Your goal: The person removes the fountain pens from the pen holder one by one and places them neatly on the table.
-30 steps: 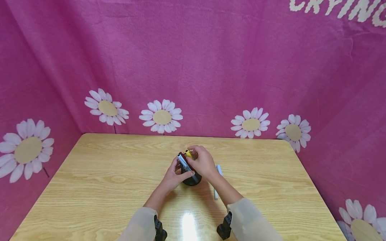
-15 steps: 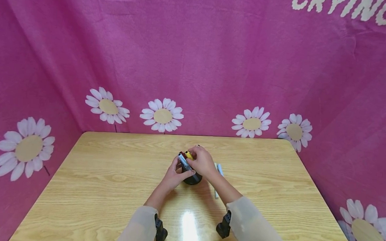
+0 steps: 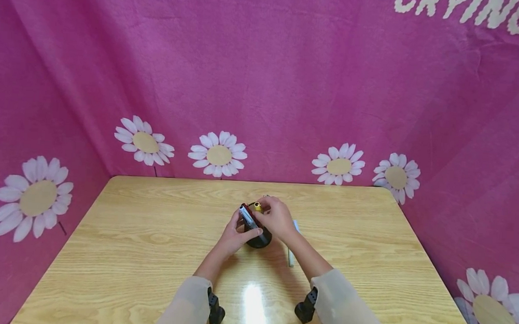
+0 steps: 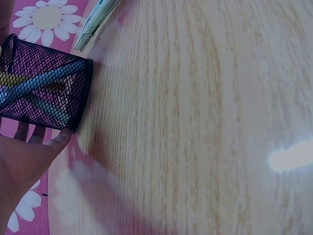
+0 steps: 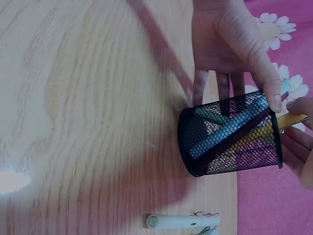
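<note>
Pink daisy-printed cloth (image 3: 263,85) backs the wood-grain surface (image 3: 152,225). Near the middle, the left hand (image 3: 233,239) grips a black mesh cup (image 5: 230,137); the right hand (image 3: 278,219) pinches a half-hidden yellow marker (image 3: 258,207) at its mouth. Lettering (image 3: 469,9) above is cut off.

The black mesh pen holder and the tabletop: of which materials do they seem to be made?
Mesh pen holder: probably metal with black coating, judging by its fine diamond-shaped openings and smooth rim. Tabletop: wood or wood-look laminate, glossy, with visible grain and bright reflection.
</note>
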`<state>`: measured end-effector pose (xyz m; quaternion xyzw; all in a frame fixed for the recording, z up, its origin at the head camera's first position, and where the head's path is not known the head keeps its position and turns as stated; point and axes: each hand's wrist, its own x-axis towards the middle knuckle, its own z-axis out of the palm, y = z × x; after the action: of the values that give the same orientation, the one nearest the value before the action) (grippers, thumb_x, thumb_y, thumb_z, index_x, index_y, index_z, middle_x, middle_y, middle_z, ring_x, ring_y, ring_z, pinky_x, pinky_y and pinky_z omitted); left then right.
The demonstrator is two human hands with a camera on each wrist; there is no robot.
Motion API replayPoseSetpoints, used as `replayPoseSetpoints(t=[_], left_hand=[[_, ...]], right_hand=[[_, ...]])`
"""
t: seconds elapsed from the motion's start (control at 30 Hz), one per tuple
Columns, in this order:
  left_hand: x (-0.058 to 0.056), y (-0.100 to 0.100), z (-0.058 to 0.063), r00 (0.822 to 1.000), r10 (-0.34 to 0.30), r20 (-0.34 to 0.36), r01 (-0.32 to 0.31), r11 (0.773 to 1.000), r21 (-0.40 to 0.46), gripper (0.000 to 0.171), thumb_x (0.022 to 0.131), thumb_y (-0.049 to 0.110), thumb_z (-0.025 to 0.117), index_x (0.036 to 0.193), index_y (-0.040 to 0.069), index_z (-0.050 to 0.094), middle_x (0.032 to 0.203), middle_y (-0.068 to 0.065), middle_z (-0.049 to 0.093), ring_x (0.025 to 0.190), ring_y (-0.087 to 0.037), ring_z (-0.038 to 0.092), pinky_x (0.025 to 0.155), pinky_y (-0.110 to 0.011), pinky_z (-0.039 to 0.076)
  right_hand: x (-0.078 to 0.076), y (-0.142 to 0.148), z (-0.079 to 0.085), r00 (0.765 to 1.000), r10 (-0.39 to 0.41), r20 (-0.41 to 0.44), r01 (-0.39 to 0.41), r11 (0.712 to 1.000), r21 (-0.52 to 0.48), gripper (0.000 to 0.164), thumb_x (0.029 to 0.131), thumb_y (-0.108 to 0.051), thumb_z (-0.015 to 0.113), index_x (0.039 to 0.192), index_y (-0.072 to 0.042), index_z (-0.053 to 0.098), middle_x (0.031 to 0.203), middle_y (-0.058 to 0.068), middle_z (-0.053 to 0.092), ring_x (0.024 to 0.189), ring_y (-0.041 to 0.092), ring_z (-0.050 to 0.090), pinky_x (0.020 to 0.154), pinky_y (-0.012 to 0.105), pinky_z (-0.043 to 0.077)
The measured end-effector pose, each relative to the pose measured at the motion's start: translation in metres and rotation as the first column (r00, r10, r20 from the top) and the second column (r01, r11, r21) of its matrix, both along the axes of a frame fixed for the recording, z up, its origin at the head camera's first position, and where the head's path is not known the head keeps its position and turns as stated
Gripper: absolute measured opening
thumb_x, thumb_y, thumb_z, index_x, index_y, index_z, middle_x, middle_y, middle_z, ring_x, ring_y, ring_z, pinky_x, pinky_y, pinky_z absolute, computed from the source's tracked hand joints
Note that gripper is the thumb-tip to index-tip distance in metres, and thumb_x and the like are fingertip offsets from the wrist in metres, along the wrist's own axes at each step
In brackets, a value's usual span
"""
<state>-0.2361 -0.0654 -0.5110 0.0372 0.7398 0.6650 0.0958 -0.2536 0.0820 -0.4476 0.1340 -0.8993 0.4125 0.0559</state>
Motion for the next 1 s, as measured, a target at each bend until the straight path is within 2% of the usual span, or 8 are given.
replayPoseSetpoints(t=[0.23, 0.4, 0.7, 1.0], left_hand=[[0.000, -0.002, 0.001, 1.000, 0.009, 0.008, -0.009, 1.000, -0.022, 0.081, 0.082, 0.027, 0.072, 0.147, 0.020, 0.024, 0.147, -0.013, 0.036, 0.135, -0.038, 0.034, 0.106, -0.053, 0.034], [0.001, -0.002, 0.002, 1.000, 0.002, -0.004, -0.002, 1.000, -0.014, 0.080, 0.083, 0.025, 0.071, 0.147, 0.019, 0.024, 0.147, -0.014, 0.036, 0.135, -0.040, 0.034, 0.106, -0.055, 0.033], [0.003, -0.001, 0.002, 0.998, -0.008, -0.055, 0.005, 0.999, -0.042, 0.083, 0.080, 0.037, 0.072, 0.146, 0.017, 0.025, 0.143, -0.019, 0.038, 0.131, -0.044, 0.037, 0.103, -0.055, 0.037], [0.000, 0.001, 0.000, 1.000, 0.007, -0.023, -0.006, 1.000, 0.008, 0.081, 0.080, 0.025, 0.074, 0.145, 0.018, 0.027, 0.144, -0.013, 0.039, 0.134, -0.037, 0.035, 0.106, -0.052, 0.036]], right_hand=[[0.003, 0.003, 0.011, 0.998, -0.059, 0.027, 0.062, 0.990, -0.127, 0.028, 0.080, -0.014, 0.072, 0.104, -0.002, 0.063, 0.092, 0.012, 0.069, 0.085, 0.024, 0.066, 0.071, 0.032, 0.055], [0.003, 0.005, 0.019, 0.997, -0.066, -0.034, 0.058, 0.978, -0.203, 0.028, 0.078, -0.012, 0.074, 0.101, 0.001, 0.063, 0.087, 0.013, 0.068, 0.079, 0.024, 0.066, 0.068, 0.030, 0.054], [0.006, 0.008, 0.039, 0.986, -0.087, -0.142, 0.044, 0.959, -0.281, 0.022, 0.080, -0.017, 0.074, 0.093, -0.003, 0.064, 0.080, 0.010, 0.066, 0.071, 0.015, 0.059, 0.064, 0.020, 0.049], [0.009, 0.013, 0.060, 0.973, -0.113, -0.203, 0.034, 0.934, -0.355, 0.026, 0.080, -0.017, 0.075, 0.097, -0.001, 0.065, 0.080, 0.012, 0.066, 0.069, 0.009, 0.057, 0.062, 0.018, 0.047]])
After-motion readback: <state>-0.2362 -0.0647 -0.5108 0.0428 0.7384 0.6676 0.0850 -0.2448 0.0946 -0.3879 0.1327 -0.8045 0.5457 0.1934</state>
